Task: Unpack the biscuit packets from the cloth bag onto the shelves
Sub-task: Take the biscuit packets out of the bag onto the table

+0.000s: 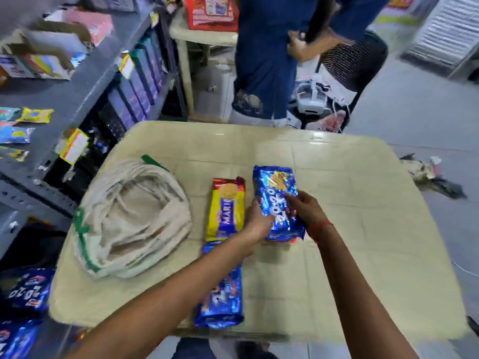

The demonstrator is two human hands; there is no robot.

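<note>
Now both hands grip one blue packet (278,203) on the table (363,216): left hand (256,224) fingers curled on its near edge, right hand (305,211) fingers pinching its side. Beside it lie a yellow packet (228,211) and another blue packet (220,294). Further left, the cloth bag (132,218) lies flat, its inside hidden.

1 head view — looks forward and down, close over the table (363,203).

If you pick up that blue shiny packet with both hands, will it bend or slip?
The blue packet keeps a long, block-like shape, so it probably stays fairly stiff. Its glossy wrapper looks slippery; the left hand and right hand holding both sides should help.
</note>
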